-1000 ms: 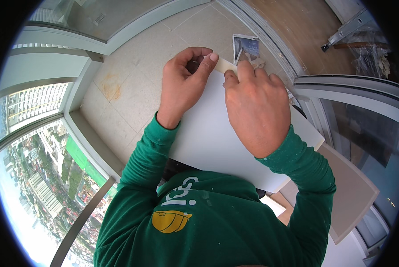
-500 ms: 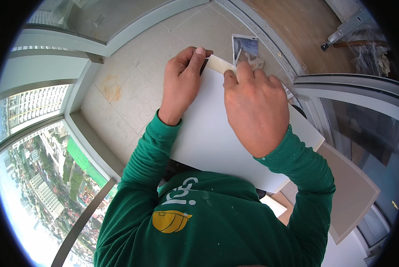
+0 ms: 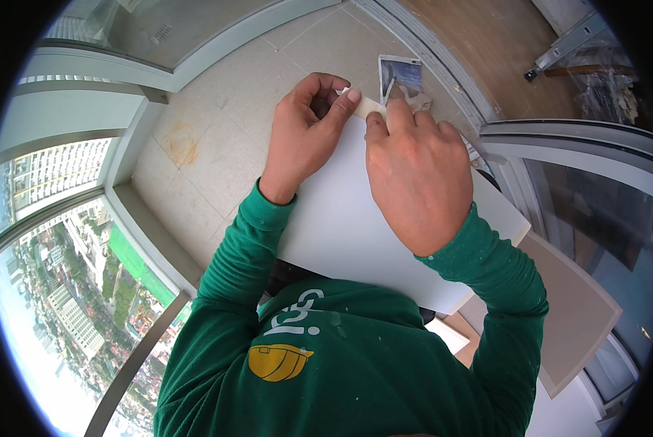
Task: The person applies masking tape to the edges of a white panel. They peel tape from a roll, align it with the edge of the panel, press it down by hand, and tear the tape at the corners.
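Note:
A large white rectangular panel (image 3: 355,226) lies across my lap, its far corner between my hands. My left hand (image 3: 305,135) pinches one end of a pale cream strip of tape (image 3: 366,107) at that corner. My right hand (image 3: 414,171) rests flat on the panel, its index fingertip pressing the strip's other end. Both sleeves are green.
A beige tiled balcony floor (image 3: 224,102) stretches beyond the panel. A small printed picture card (image 3: 401,75) lies on the floor just past my hands. Glass railing and city far below are at left. A sliding door track (image 3: 443,54) and wooden floor are at upper right.
My left hand has shifted back to the left and curled, drawing the tape strip out from the panel corner. My right hand stayed on the panel.

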A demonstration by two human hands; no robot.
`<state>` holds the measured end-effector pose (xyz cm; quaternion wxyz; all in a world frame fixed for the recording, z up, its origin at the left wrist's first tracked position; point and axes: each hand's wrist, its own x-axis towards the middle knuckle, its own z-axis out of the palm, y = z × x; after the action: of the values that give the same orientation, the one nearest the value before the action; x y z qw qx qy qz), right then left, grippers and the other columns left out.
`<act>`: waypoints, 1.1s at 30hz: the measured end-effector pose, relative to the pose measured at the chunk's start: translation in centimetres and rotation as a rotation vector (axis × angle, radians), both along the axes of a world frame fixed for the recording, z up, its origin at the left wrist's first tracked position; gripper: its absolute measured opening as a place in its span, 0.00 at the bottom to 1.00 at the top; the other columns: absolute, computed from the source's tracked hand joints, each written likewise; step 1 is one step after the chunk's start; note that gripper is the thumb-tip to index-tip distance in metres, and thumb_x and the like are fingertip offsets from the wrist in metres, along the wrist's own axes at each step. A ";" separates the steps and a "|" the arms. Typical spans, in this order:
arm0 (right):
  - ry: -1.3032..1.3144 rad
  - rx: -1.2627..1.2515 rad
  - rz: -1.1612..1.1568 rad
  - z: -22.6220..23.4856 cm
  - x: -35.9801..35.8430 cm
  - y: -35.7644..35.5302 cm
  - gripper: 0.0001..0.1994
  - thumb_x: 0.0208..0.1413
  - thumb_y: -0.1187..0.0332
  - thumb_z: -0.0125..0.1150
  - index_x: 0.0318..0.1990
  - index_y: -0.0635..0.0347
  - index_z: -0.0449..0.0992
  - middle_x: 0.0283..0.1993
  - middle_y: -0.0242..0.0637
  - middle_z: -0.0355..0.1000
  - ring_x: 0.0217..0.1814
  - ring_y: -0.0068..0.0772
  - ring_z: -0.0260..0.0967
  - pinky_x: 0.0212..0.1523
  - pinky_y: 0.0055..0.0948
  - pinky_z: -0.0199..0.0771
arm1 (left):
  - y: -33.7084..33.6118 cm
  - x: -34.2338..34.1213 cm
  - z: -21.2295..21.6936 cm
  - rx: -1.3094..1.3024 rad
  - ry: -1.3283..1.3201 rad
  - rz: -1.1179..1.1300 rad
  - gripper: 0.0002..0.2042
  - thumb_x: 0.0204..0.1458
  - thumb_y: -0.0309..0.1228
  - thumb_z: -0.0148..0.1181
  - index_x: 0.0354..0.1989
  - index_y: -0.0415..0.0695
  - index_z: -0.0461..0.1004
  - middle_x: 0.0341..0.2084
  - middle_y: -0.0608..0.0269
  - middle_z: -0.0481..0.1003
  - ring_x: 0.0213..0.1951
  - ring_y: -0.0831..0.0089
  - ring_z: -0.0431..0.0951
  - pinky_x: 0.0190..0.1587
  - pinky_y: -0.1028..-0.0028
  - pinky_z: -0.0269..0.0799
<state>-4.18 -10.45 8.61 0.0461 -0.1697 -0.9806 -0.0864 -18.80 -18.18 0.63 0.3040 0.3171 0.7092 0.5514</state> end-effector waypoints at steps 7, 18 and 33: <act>0.076 -0.103 -0.009 0.8 1.3 0.5 0.12 0.51 0.72 0.69 0.43 0.62 0.86 0.35 0.35 0.74 0.38 0.35 0.77 0.40 0.36 0.74 | 0.1 0.1 0.0 -0.011 -0.007 -0.003 0.11 0.67 0.35 0.65 0.50 0.41 0.82 0.37 0.69 0.81 0.39 0.80 0.76 0.45 0.77 0.73; 0.209 -0.342 0.067 2.2 3.6 2.2 0.13 0.57 0.70 0.70 0.49 0.60 0.84 0.33 0.41 0.71 0.35 0.42 0.77 0.36 0.41 0.78 | 0.3 0.7 -0.2 -0.005 0.090 0.018 0.10 0.68 0.33 0.62 0.46 0.38 0.81 0.31 0.70 0.78 0.34 0.82 0.73 0.39 0.78 0.72; 0.354 -0.745 0.098 3.3 5.3 5.5 0.13 0.61 0.67 0.69 0.51 0.61 0.86 0.36 0.45 0.78 0.32 0.48 0.75 0.33 0.41 0.76 | 0.4 1.1 -0.5 0.021 0.216 0.032 0.12 0.67 0.35 0.63 0.45 0.38 0.81 0.30 0.68 0.77 0.29 0.81 0.69 0.34 0.77 0.70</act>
<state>1.12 -4.99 11.89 0.1535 -0.1400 -0.9287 0.3073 -17.71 -17.74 0.12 0.2135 0.3667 0.7370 0.5261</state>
